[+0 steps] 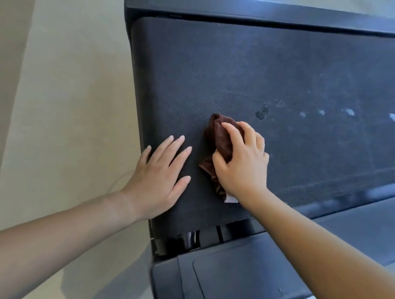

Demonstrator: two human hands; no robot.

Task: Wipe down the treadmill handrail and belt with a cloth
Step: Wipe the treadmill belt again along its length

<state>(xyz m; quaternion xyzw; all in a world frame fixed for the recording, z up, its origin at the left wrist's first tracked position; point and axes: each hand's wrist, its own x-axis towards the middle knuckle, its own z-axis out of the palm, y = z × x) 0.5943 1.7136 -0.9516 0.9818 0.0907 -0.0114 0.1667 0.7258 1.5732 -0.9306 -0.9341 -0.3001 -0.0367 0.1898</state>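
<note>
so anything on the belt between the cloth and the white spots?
Nothing visible. Only bare belt and a dark smudge lie between cloth and white spots; the left hand rests flat on the cloth's other side.

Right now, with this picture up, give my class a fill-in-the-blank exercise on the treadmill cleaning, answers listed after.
The right hand grips a ____ cloth.
The left hand lies flat on the belt, holding ____.
White specks dot the belt to the ____ of the cloth.
Missing words: brown; nothing; right.
</note>
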